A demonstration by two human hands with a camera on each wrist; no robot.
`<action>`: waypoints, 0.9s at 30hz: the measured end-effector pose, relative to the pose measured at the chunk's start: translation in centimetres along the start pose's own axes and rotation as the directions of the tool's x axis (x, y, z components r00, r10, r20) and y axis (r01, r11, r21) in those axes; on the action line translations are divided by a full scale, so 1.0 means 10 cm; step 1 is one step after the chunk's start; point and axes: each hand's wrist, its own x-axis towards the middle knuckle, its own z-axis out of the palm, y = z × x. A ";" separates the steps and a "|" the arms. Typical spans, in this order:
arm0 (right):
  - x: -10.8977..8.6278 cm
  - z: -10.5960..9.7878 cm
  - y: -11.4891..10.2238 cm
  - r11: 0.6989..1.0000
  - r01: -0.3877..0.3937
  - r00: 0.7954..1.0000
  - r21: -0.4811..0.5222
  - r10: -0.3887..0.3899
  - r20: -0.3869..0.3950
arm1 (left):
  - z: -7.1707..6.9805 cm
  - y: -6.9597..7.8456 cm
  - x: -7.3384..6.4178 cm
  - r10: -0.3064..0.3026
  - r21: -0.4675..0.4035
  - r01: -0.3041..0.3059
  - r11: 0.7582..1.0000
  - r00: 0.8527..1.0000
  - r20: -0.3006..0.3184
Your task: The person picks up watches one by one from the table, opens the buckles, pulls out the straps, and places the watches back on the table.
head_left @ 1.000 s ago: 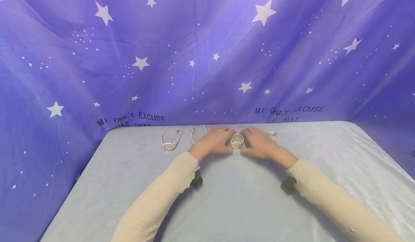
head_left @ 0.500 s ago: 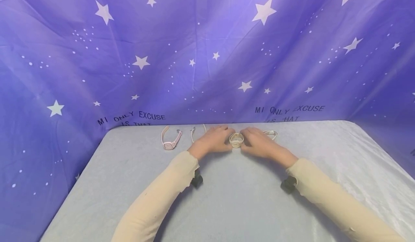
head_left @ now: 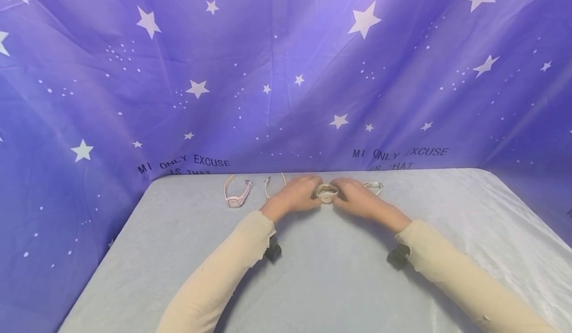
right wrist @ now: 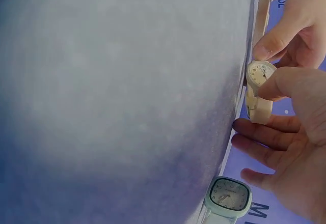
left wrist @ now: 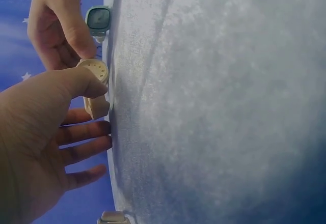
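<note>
A cream wristwatch (head_left: 326, 194) with a round dial stands near the far table edge, its strap bent into a loop. My left hand (head_left: 295, 193) grips it from the left and my right hand (head_left: 357, 197) from the right. In the left wrist view, the left thumb lies over the watch (left wrist: 97, 70) beside its dial, and the lower fingers are spread. In the right wrist view, the right thumb presses against the side of the watch (right wrist: 261, 75), with the strap between thumb and fingers. The fingers partly cover the strap ends.
A pink watch (head_left: 234, 201) lies at the left. Another light-strapped watch (head_left: 266, 188) is partly hidden behind my left hand. A pale green, square-faced watch (right wrist: 229, 196) sits beyond my right hand. The grey cloth-covered table (head_left: 330, 273) meets a purple starry curtain (head_left: 277, 75).
The cream watch's loop has tilted and looks flatter and wider between the hands. Both hands stay almost in place. The head view has shifted slightly.
</note>
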 end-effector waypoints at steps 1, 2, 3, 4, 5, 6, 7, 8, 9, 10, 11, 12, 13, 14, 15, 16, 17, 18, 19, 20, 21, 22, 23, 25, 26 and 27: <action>0.00 -0.01 0.00 1.000 -0.012 1.000 0.021 0.012 0.006 | 0.00 0.00 0.00 -0.004 -0.025 0.004 1.000 1.000 -0.006; 0.01 -0.02 -0.01 0.999 -0.025 1.000 0.046 0.024 0.011 | -0.01 -0.01 -0.01 -0.010 -0.053 0.009 0.999 1.000 -0.015; 0.02 -0.03 -0.02 0.997 -0.041 0.999 0.071 0.040 0.017 | -0.02 -0.01 -0.01 -0.017 -0.082 0.015 0.997 1.000 -0.026; 0.02 -0.05 -0.04 0.994 -0.063 0.998 0.090 0.061 0.021 | -0.03 -0.02 -0.02 -0.026 -0.113 0.022 0.993 0.999 -0.037; 0.03 -0.06 -0.05 0.991 -0.081 0.997 0.105 0.079 0.024 | -0.04 -0.02 -0.03 -0.033 -0.145 0.026 0.989 0.998 -0.050; 0.03 -0.08 -0.07 0.988 -0.095 0.995 0.120 0.093 0.023 | -0.06 -0.02 -0.04 -0.040 -0.177 0.028 0.984 0.997 -0.066; 0.04 -0.10 -0.09 0.985 -0.108 0.994 0.132 0.106 0.020 | -0.07 -0.03 -0.04 -0.044 -0.207 0.027 0.978 0.996 -0.081; 0.05 -0.13 -0.11 0.985 -0.109 0.994 0.133 0.109 0.007 | -0.10 -0.03 -0.05 -0.052 -0.239 0.027 0.971 0.994 -0.095; 0.06 -0.15 -0.13 0.986 -0.105 0.994 0.127 0.107 -0.008 | -0.12 -0.03 -0.06 -0.059 -0.273 0.028 0.961 0.993 -0.107; 0.07 -0.17 -0.15 0.989 -0.094 0.995 0.117 0.098 -0.026 | -0.15 -0.04 -0.07 -0.069 -0.313 0.029 0.949 0.991 -0.116; 0.08 -0.19 -0.17 0.991 -0.076 0.996 0.110 0.082 -0.046 | -0.18 -0.04 -0.08 -0.081 -0.353 0.031 0.935 0.989 -0.126; 0.09 -0.21 -0.20 0.992 -0.064 0.995 0.107 0.071 -0.066 | -0.21 -0.04 -0.09 -0.099 -0.392 0.039 0.919 0.986 -0.135; 0.10 -0.23 -0.23 0.993 -0.052 0.995 0.106 0.061 -0.084 | -0.25 -0.04 -0.11 -0.119 -0.430 0.047 0.901 0.983 -0.142; 0.11 -0.25 -0.26 0.994 -0.039 0.994 0.104 0.050 -0.101 | -0.29 -0.03 -0.12 -0.142 -0.468 0.057 0.882 0.979 -0.149; 0.11 -0.28 -0.29 0.994 -0.029 0.992 0.106 0.041 -0.116 | -0.33 -0.03 -0.14 -0.161 -0.495 0.063 0.867 0.974 -0.158; 0.12 -0.31 -0.32 0.993 -0.021 0.991 0.114 0.036 -0.130 | -0.38 -0.03 -0.16 -0.178 -0.521 0.065 0.851 0.969 -0.170; 0.12 -0.34 -0.36 0.992 -0.015 0.989 0.124 0.033 -0.144 | -0.43 -0.02 -0.18 -0.190 -0.540 0.063 0.839 0.965 -0.182; 0.12 -0.37 -0.40 0.991 -0.009 0.987 0.135 0.031 -0.157 | -0.47 -0.01 -0.20 -0.200 -0.559 0.060 0.827 0.960 -0.194; 0.13 -0.40 -0.44 0.989 0.003 0.985 0.146 0.022 -0.174 | -0.52 -0.01 -0.23 -0.202 -0.578 0.046 0.815 0.957 -0.209; 0.13 -0.43 -0.48 0.988 0.016 0.982 0.155 0.014 -0.190 | -0.57 0.00 -0.25 -0.202 -0.594 0.031 0.804 0.954 -0.223; 0.13 -0.46 -0.52 0.986 0.029 0.978 0.166 0.006 -0.209 | -0.62 0.01 -0.27 -0.198 -0.608 0.014 0.794 0.951 -0.236; 0.13 -0.49 -0.56 0.984 0.043 0.974 0.176 -0.002 -0.225 | -0.66 0.01 -0.30 -0.194 -0.624 -0.001 0.782 0.950 -0.246; 0.13 -0.52 -0.60 0.982 0.057 0.971 0.182 -0.011 -0.240 | -0.70 0.02 -0.33 -0.191 -0.641 -0.016 0.768 0.948 -0.253; 0.13 -0.57 -0.67 0.977 0.073 0.966 0.202 -0.018 -0.259 | -0.78 0.03 -0.38 -0.184 -0.682 -0.044 0.730 0.949 -0.257; 0.13 -0.59 -0.71 0.973 0.075 0.965 0.216 -0.016 -0.262 | -0.81 0.03 -0.41 -0.182 -0.703 -0.051 0.709 0.950 -0.253; 0.14 -0.60 -0.74 0.969 0.076 0.964 0.234 -0.011 -0.266 | -0.84 0.03 -0.44 -0.182 -0.726 -0.056 0.685 0.952 -0.246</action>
